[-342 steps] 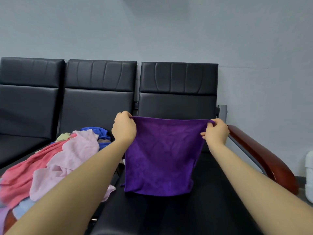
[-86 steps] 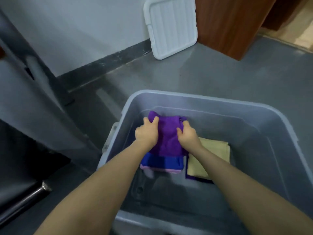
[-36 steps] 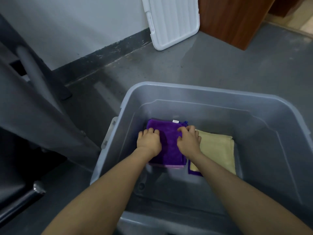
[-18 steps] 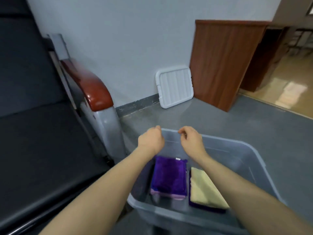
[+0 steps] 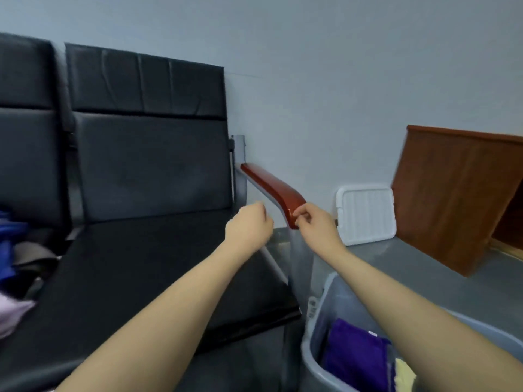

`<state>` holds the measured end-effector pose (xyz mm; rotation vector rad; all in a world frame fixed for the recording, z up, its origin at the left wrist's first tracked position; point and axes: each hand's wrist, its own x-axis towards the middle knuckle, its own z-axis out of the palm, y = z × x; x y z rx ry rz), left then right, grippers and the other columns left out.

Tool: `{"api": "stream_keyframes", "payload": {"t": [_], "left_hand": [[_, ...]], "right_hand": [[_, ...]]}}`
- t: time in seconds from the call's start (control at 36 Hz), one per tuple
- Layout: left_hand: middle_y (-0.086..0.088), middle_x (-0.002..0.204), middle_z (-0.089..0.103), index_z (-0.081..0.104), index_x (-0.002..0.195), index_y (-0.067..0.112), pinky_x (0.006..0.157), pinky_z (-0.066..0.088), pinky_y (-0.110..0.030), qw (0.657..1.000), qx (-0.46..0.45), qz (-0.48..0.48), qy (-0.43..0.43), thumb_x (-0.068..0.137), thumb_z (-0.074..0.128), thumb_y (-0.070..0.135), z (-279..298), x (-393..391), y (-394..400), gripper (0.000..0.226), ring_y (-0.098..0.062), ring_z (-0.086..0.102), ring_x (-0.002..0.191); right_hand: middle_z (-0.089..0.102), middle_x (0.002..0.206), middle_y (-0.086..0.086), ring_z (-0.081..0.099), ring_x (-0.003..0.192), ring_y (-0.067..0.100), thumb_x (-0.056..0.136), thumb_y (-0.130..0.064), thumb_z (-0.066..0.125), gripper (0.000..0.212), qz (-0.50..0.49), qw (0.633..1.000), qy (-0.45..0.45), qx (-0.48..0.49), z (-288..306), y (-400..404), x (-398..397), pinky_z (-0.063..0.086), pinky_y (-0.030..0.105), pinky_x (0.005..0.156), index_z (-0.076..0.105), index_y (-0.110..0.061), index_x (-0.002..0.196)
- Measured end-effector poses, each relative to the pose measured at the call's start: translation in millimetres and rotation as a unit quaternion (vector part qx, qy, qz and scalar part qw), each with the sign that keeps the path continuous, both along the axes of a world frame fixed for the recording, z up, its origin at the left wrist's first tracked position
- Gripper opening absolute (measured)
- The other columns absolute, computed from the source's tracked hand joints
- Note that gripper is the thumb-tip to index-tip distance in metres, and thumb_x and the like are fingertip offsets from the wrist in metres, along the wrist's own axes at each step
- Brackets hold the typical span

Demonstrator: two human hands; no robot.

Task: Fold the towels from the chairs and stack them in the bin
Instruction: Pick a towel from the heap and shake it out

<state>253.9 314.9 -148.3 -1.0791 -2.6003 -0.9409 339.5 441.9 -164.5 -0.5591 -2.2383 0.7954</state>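
With our left hand and right hand both loosely curled and holding nothing beside the armrest, we should reach well left of it to the loose towels, lifting one by its corners, away from the bin.

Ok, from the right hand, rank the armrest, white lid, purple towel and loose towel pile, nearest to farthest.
From the right hand:
1. Armrest, right beside the fingers.
2. White lid, to its right against the wall.
3. Purple towel, below in the bin.
4. Towel pile, far left on the chairs.
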Motion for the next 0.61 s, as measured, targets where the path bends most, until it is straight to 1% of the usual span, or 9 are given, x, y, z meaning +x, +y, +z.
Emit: {"api": "stream_keyframes", "payload": {"t": [0.08, 0.14, 0.22, 0.31, 0.36, 0.42, 0.5, 0.56, 0.61], "left_hand": [[-0.006, 0.099, 0.061, 0.054, 0.106, 0.011, 0.067, 0.042, -0.031, 0.999, 0.001, 0.049, -0.002, 0.095, 0.04, 0.021, 1.7, -26.5, -46.3, 0.021, -0.025, 0.057, 0.084], [-0.004, 0.098, 0.06, 0.054, 0.106, 0.012, 0.067, 0.043, -0.031, 0.997, 0.003, 0.083, -0.008, 0.096, 0.039, 0.023, 1.5, -41.5, -71.6, 0.021, -0.024, 0.057, 0.083], [-0.005, 0.1, 0.061, 0.054, 0.107, 0.011, 0.069, 0.044, -0.032, 0.988, 0.002, 0.151, -0.013, 0.096, 0.039, 0.024, -1.8, -69.5, -124.0, 0.022, -0.025, 0.059, 0.085], [-0.006, 0.102, 0.061, 0.054, 0.106, 0.01, 0.07, 0.044, -0.032, 0.978, -0.008, 0.208, -0.017, 0.096, 0.039, 0.023, -5.7, -91.6, -166.4, 0.022, -0.026, 0.058, 0.087], [-0.007, 0.103, 0.061, 0.054, 0.106, 0.01, 0.07, 0.044, -0.033, 0.97, -0.01, 0.243, -0.024, 0.096, 0.039, 0.024, -7.8, -102.3, -192.7, 0.023, -0.028, 0.058, 0.088], [-0.008, 0.104, 0.062, 0.055, 0.106, 0.01, 0.073, 0.047, -0.035, 0.959, -0.012, 0.281, -0.03, 0.096, 0.04, 0.024, -12.1, -113.7, -223.3, 0.023, -0.029, 0.059, 0.091], [-0.008, 0.105, 0.062, 0.056, 0.105, 0.01, 0.071, 0.044, -0.033, 0.944, -0.005, 0.328, -0.047, 0.094, 0.04, 0.022, -19.5, -122.8, -260.2, 0.023, -0.029, 0.058, 0.094], [-0.007, 0.103, 0.063, 0.057, 0.1, 0.008, 0.072, 0.044, -0.033, 0.934, -0.013, 0.355, -0.048, 0.092, 0.04, 0.019, -25.7, -131.5, -288.2, 0.023, -0.029, 0.058, 0.094], [-0.007, 0.094, 0.063, 0.052, 0.087, 0.006, 0.068, 0.04, -0.031, 0.927, -0.02, 0.373, -0.043, 0.092, 0.041, 0.017, -30.8, -138.1, -310.0, 0.017, -0.027, 0.056, 0.086]], "right_hand": [[0.06, 0.08, -0.006, 0.061, 0.084, 0.017, 0.091, -0.006, 0.043, 0.021, 0.047, 0.999, -0.003, 0.002, 4.7, -40.0, -38.0, 0.049, 0.032, 0.077, 0.06, -0.019, 0.089], [0.06, 0.079, -0.005, 0.061, 0.082, 0.018, 0.091, -0.006, 0.043, 0.021, 0.069, 0.997, -0.019, -0.008, 4.3, -61.6, -61.4, 0.05, 0.034, 0.075, 0.058, -0.02, 0.086], [0.062, 0.079, -0.003, 0.06, 0.076, 0.019, 0.093, -0.008, 0.044, 0.022, 0.133, 0.99, -0.044, -0.005, -0.7, -104.6, -107.3, 0.049, 0.032, 0.068, 0.057, -0.023, 0.084], [0.065, 0.081, -0.001, 0.061, 0.077, 0.02, 0.092, -0.011, 0.044, 0.021, 0.179, 0.981, -0.071, -0.002, -3.8, -141.6, -138.3, 0.05, 0.036, 0.071, 0.06, -0.023, 0.085], [0.066, 0.081, 0.0, 0.062, 0.076, 0.022, 0.091, -0.011, 0.044, 0.022, 0.21, 0.975, -0.074, -0.002, -7.3, -164.8, -157.0, 0.051, 0.038, 0.071, 0.06, -0.024, 0.084], [0.066, 0.083, 0.002, 0.062, 0.076, 0.024, 0.092, -0.012, 0.044, 0.02, 0.249, 0.964, -0.09, -0.006, -10.2, -194.7, -178.0, 0.052, 0.04, 0.07, 0.06, -0.024, 0.086], [0.065, 0.084, 0.002, 0.063, 0.077, 0.025, 0.093, -0.013, 0.045, 0.02, 0.297, 0.949, -0.103, -0.004, -16.2, -232.0, -203.1, 0.053, 0.042, 0.07, 0.06, -0.025, 0.087], [0.065, 0.084, 0.0, 0.062, 0.077, 0.025, 0.093, -0.014, 0.046, 0.02, 0.327, 0.939, -0.104, -0.005, -19.6, -261.6, -220.1, 0.053, 0.041, 0.07, 0.059, -0.027, 0.084], [0.065, 0.086, -0.001, 0.061, 0.078, 0.023, 0.092, -0.015, 0.048, 0.019, 0.356, 0.928, -0.109, 0.0, -22.8, -284.8, -232.7, 0.052, 0.038, 0.072, 0.06, -0.026, 0.084]]}}
